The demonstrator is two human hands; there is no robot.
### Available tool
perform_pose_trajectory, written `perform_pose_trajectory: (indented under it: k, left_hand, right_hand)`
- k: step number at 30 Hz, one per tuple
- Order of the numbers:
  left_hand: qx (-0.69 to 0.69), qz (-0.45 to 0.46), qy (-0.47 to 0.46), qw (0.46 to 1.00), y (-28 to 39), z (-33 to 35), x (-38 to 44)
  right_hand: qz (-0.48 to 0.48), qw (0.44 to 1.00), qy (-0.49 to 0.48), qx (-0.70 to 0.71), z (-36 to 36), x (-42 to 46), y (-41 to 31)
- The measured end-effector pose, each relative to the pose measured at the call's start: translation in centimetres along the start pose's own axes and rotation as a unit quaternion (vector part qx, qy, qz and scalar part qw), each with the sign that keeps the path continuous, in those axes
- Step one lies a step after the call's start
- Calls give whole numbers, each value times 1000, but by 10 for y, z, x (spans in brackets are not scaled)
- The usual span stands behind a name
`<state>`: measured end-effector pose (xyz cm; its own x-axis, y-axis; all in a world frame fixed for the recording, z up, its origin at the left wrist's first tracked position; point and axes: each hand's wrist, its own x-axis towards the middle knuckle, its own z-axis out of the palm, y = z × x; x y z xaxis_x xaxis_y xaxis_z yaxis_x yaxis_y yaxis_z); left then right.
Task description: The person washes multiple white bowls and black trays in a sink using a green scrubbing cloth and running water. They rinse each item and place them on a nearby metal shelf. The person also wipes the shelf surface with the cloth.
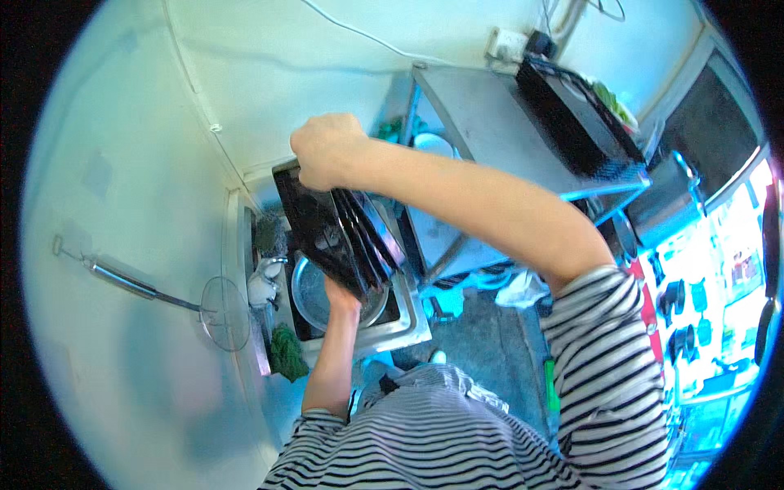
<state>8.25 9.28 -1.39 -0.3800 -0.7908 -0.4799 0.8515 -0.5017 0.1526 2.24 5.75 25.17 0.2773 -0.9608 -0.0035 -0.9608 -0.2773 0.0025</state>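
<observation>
A stack of glossy black rectangular trays or dishes [318, 229] is tilted between my two hands. My right hand [327, 150] grips the stack's upper end, with that arm reaching across from the right. Down at the lower end, my left hand [343, 295] supports it from beneath, its fingers partly hidden behind the stack. Below the trays sits a round metal bowl [300, 294] inside a stainless steel sink [407, 327]. The black stack covers much of the bowl.
Beside the sink stands a metal table [468, 101] bearing a large black container [569, 122] with leafy greens [609, 101] nearby. A long-handled skimmer [225, 315] hangs on the left wall. Something green [288, 352] lies by the sink's left edge. A white plastic bag [520, 289] is low on the right.
</observation>
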Motion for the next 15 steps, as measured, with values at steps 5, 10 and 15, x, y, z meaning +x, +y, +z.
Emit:
perform_pose_trajectory:
  k: [5,10,15]
  left_hand:
    - [41,-52,-163,984,-1,9,-13]
    - [142,55,-257,954,17,79,-48]
    - [296,142,-315,891,33,162,-62]
  right_hand:
    - [-4,999,22,42,-20,-34,30]
    - [64,966,154,195,-13,-96,103]
    - [150,896,221,356,-7,-190,158]
